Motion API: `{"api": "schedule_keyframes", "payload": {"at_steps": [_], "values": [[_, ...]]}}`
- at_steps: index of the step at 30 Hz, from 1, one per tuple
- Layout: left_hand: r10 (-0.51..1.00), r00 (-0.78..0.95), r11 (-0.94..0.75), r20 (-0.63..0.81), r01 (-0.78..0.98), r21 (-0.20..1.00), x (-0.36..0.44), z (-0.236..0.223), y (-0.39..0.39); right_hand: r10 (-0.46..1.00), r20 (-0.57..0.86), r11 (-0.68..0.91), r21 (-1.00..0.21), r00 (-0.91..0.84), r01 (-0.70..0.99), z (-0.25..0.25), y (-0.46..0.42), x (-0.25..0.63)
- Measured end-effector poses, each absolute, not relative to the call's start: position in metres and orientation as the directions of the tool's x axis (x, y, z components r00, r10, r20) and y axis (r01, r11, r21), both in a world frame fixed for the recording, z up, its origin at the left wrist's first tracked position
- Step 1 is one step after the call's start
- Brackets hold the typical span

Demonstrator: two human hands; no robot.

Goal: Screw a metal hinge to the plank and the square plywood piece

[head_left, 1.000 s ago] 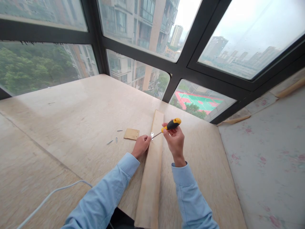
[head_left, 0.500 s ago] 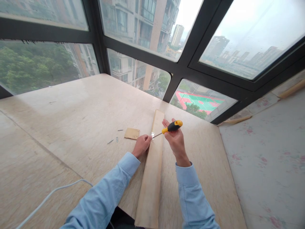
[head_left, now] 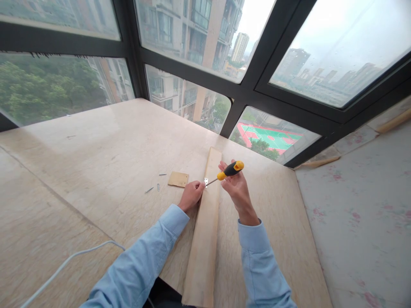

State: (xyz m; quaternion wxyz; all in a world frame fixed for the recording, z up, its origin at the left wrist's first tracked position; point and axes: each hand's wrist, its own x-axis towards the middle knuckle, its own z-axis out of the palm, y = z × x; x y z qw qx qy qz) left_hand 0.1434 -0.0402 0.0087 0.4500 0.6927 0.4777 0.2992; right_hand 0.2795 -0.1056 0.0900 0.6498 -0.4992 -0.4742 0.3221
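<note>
A long wooden board (head_left: pixel 205 239) lies lengthwise in front of me. At its left edge, toward the far end, sits a small silver metal hinge (head_left: pixel 206 181) with holes. My left hand (head_left: pixel 192 194) is closed, its fingertips pressed at the hinge and the board's edge; the fingers partly hide what they pinch. A screwdriver (head_left: pixel 230 170) with a black and yellow handle slants down left, its tip at the hinge. Over the board's right side, my right hand (head_left: pixel 236 190) holds the handle loosely, some fingers extended behind it.
Left of the board lie a small wooden piece (head_left: pixel 178 179) with holes and several loose screws (head_left: pixel 149 190). A white cable (head_left: pixel 73 256) crosses the stone-patterned surface (head_left: pixel 96 171) at lower left. Dark-framed windows (head_left: pixel 192 70) border the back, and a flowered wall (head_left: pixel 356 214) stands at right.
The screwdriver handle has shifted slightly left and turned a little in my right hand. My left hand, the hinge and the board keep nearly the same place.
</note>
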Motion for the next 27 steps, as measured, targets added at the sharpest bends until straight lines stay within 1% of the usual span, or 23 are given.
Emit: {"api": "schedule_keyframes", "payload": {"at_steps": [2, 4, 6, 8, 11, 13, 15, 17, 19, 21, 25, 27], "values": [[0.931, 0.365, -0.135, -0.018, 0.388, 0.912, 0.143, 0.009, -0.041, 0.859, 0.299, 0.274, -0.954, 0.416, 0.12, 0.089, -0.105, 0.28], [0.931, 0.366, -0.129, -0.021, 0.381, 0.916, 0.143, 0.009, -0.041, 0.801, 0.3, 0.208, -0.951, 0.517, 0.23, 0.089, -0.104, 0.28], [0.931, 0.364, -0.124, -0.026, 0.381, 0.916, 0.143, 0.009, -0.04, 0.757, 0.307, 0.159, -0.943, 0.577, 0.292, 0.09, -0.104, 0.279], [0.931, 0.364, -0.122, -0.03, 0.386, 0.914, 0.144, 0.008, -0.04, 0.759, 0.299, 0.183, -0.95, 0.578, 0.252, 0.092, -0.105, 0.278], [0.93, 0.366, -0.132, -0.023, 0.394, 0.91, 0.144, 0.007, -0.039, 0.831, 0.28, 0.268, -0.959, 0.481, 0.093, 0.096, -0.106, 0.277], [0.931, 0.366, -0.141, -0.016, 0.398, 0.906, 0.144, 0.007, -0.039, 0.847, 0.296, 0.294, -0.953, 0.442, 0.074, 0.096, -0.107, 0.276], [0.931, 0.364, -0.141, -0.014, 0.396, 0.907, 0.144, 0.008, -0.04, 0.819, 0.306, 0.257, -0.952, 0.485, 0.166, 0.095, -0.106, 0.276], [0.931, 0.364, -0.133, -0.018, 0.387, 0.912, 0.144, 0.008, -0.04, 0.774, 0.288, 0.149, -0.948, 0.563, 0.281, 0.092, -0.106, 0.277], [0.93, 0.367, -0.126, -0.025, 0.381, 0.916, 0.144, 0.009, -0.041, 0.74, 0.278, 0.086, -0.942, 0.613, 0.324, 0.09, -0.105, 0.277], [0.928, 0.371, -0.118, -0.035, 0.381, 0.917, 0.144, 0.009, -0.04, 0.734, 0.278, 0.133, -0.953, 0.62, 0.271, 0.09, -0.105, 0.276], [0.929, 0.367, -0.114, -0.042, 0.393, 0.913, 0.144, 0.008, -0.04, 0.75, 0.291, 0.315, -0.947, 0.594, 0.066, 0.097, -0.106, 0.273], [0.93, 0.366, -0.116, -0.039, 0.392, 0.912, 0.144, 0.008, -0.039, 0.731, 0.323, 0.381, -0.924, 0.6, 0.033, 0.102, -0.107, 0.274]]}}
